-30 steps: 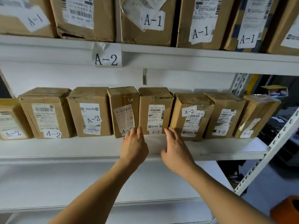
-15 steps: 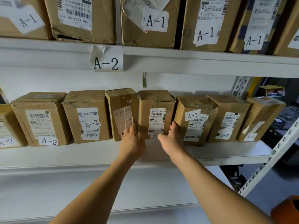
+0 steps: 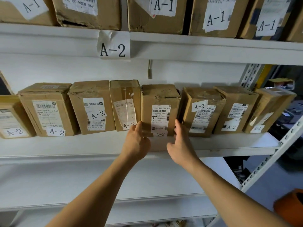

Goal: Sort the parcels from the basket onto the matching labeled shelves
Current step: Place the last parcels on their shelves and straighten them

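Note:
A cardboard parcel (image 3: 159, 97) marked A-2 stands upright in the middle of the white A-2 shelf (image 3: 82, 146), within a row of several similar A-2 parcels. My left hand (image 3: 136, 143) presses its lower left edge, fingers slipped between it and the neighbouring parcel (image 3: 124, 104). My right hand (image 3: 180, 145) holds its lower right edge, next to another A-2 parcel (image 3: 201, 112). A paper A-2 label (image 3: 114, 45) hangs from the shelf beam above.
The top shelf carries several A-1 parcels (image 3: 157, 15). A white shelf board (image 3: 98, 181) sits below the hands. The rack's perforated upright (image 3: 268, 164) slants at the right, and an orange container (image 3: 290, 208) shows at the lower right corner.
Both hands moved up from the shelf's front edge to the two sides of the middle parcel. The parcel now stands slightly forward of its left neighbour.

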